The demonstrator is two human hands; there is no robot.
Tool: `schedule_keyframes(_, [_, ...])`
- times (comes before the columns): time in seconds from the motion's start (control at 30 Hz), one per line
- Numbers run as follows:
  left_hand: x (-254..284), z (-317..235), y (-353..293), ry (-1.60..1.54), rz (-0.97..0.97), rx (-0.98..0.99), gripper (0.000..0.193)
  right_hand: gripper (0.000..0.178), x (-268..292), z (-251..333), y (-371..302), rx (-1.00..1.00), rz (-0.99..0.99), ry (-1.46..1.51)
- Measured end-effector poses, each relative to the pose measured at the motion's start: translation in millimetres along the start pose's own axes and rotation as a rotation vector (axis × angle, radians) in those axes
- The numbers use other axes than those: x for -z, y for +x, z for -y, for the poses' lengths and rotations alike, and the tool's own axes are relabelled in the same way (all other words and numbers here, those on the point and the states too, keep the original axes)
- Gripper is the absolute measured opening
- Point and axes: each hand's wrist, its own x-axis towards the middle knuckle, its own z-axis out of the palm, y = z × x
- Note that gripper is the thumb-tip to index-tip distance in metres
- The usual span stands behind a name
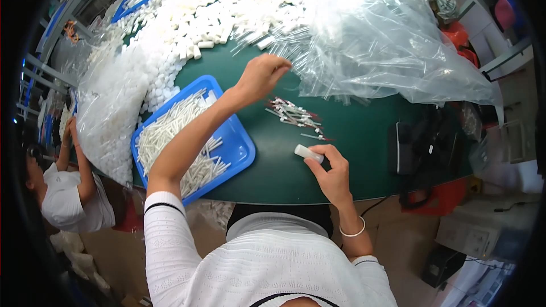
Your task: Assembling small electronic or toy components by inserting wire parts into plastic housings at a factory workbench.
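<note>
My right hand [333, 175] is closed around a small white plastic cylinder [307, 152], held tilted just above the table near its front edge. My left hand [261, 77] reaches out over the table, its fingertips pinched together beside a heap of thin clear tubes [290, 45]. Whatever those fingertips may hold is too small to make out. Between the two hands lies a small bunch of thin pieces with white and red parts [293, 113]. Under my left forearm stands a blue tray [242, 148] with many thin white sticks [187, 131] in it.
White cylinders [199, 28] are piled at the back, with small white caps [162, 82] at the left. A large clear plastic bag [392, 51] covers the back right. A black device with cables [406, 145] sits at the right. Another person [74, 193] works at the left.
</note>
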Motion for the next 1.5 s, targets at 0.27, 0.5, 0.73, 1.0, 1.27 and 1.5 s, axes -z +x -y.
schedule_keyframes(0.27, [8, -39, 66, 0.254, -0.235, -0.06, 0.027, 0.032, 210, -17, 31, 0.105, -0.833, -0.018])
schedule_keyframes(0.5, [-63, -147, 147, 0.091, -0.17, -0.41, 0.125, 0.034, 390, -121, 177, 0.135, -0.545, 0.776])
schedule_keyframes(0.73, [-92, -91, 210, -0.339, -0.357, -0.007, 0.037, 0.02, 179, 50, 264, 0.462, -0.318, -0.027])
schedule_keyframes(1.0, [-12, -56, 183, -0.898, -0.413, 0.18, 0.026, 0.027, 249, -13, 184, 0.432, -1.13, -0.629])
schedule_keyframes(1.27, [-23, -59, 188, -1.035, -0.441, 0.074, 0.017, 0.034, 215, -79, 166, -0.008, -1.029, -0.762])
schedule_keyframes(1.5, [-22, -46, 186, -0.887, -0.419, 0.097, 0.018, 0.028, 179, -57, 149, 0.017, -0.973, -0.765])
